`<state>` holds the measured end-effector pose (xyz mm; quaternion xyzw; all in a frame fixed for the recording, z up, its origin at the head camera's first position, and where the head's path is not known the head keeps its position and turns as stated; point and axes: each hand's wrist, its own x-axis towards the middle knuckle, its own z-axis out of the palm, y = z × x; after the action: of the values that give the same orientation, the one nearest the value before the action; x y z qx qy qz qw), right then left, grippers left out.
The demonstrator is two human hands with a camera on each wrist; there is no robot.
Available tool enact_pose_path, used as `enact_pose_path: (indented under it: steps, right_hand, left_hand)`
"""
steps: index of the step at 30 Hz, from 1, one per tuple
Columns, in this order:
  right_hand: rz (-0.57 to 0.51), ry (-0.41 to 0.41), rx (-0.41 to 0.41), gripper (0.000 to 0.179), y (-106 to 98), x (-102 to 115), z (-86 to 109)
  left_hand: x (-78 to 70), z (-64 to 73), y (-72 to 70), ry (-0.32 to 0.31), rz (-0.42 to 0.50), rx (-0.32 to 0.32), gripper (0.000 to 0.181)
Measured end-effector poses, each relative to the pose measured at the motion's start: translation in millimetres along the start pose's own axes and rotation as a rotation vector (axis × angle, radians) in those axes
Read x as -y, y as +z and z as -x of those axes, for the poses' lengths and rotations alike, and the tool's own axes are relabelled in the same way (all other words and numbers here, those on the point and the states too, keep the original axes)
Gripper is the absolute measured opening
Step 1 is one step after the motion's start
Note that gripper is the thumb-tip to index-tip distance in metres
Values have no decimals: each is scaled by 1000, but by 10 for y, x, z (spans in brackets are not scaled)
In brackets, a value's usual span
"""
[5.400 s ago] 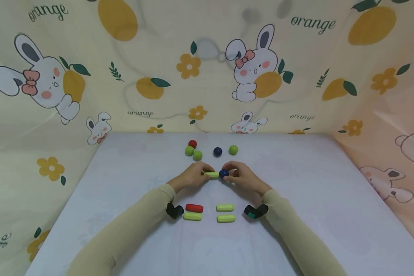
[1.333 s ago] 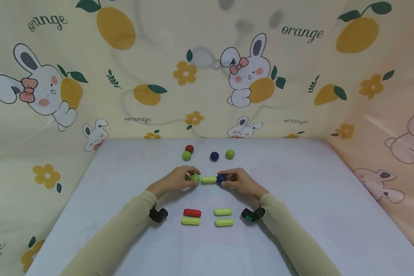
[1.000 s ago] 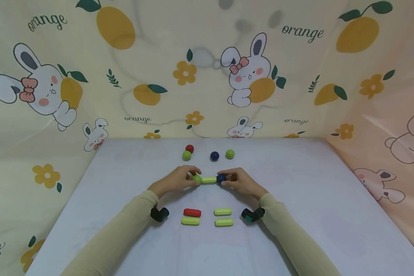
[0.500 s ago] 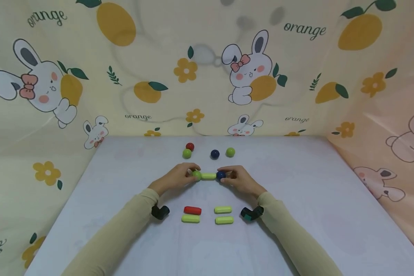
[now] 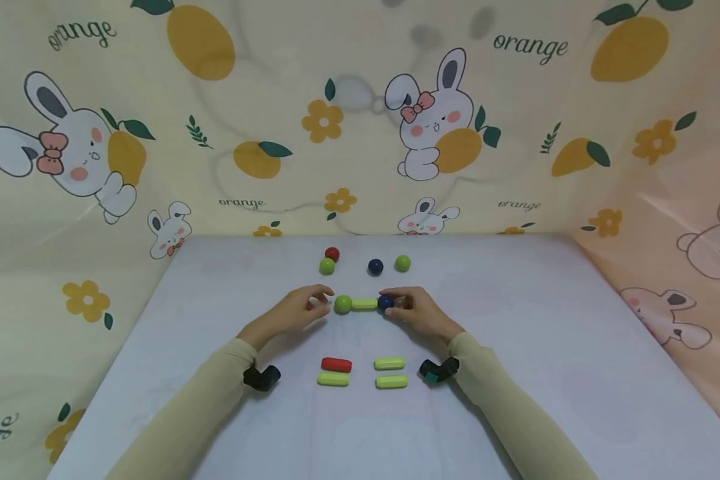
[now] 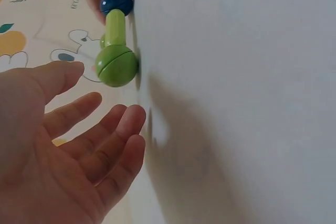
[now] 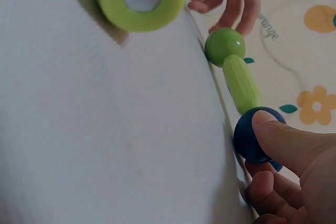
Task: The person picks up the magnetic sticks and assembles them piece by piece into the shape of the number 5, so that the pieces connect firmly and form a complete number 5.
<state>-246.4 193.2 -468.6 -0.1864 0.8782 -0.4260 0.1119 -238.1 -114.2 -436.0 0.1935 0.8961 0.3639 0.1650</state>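
A light green rod (image 5: 365, 304) joins a green ball (image 5: 343, 305) at its left end to a dark blue ball (image 5: 386, 303) at its right end. My right hand (image 5: 423, 312) pinches the blue ball between thumb and fingers; in the right wrist view the thumb presses on the near side of the blue ball (image 7: 257, 136). Just left of the green ball, my left hand (image 5: 291, 313) is apart from it with nothing in its grasp. The left wrist view shows that hand's loosely bent, spread fingers (image 6: 113, 145) below the green ball (image 6: 116, 66).
Behind the hands lie a red ball (image 5: 333, 254), a green ball (image 5: 327, 267), a dark blue ball (image 5: 375, 267) and another green ball (image 5: 403, 263). Nearer lie a red rod (image 5: 337, 365) and several light green rods (image 5: 391, 382). A patterned cloth (image 5: 360, 153) stands behind the white table (image 5: 516, 287).
My left hand brought a green ball from the back group to the rod's left end, then let go and drew back left. The right hand keeps its pinch on the blue ball.
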Motion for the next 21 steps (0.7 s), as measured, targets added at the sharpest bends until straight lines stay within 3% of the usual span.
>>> enact_pose_path:
  steps: [11, 21]
  right_hand:
    - [1, 3, 7, 45, 6, -8, -16]
    - [-1, 8, 6, 44, 0, 7, 2]
  left_hand:
    - [-54, 402, 26, 44, 30, 15, 36]
    - [-177, 575, 177, 95, 1, 63, 34]
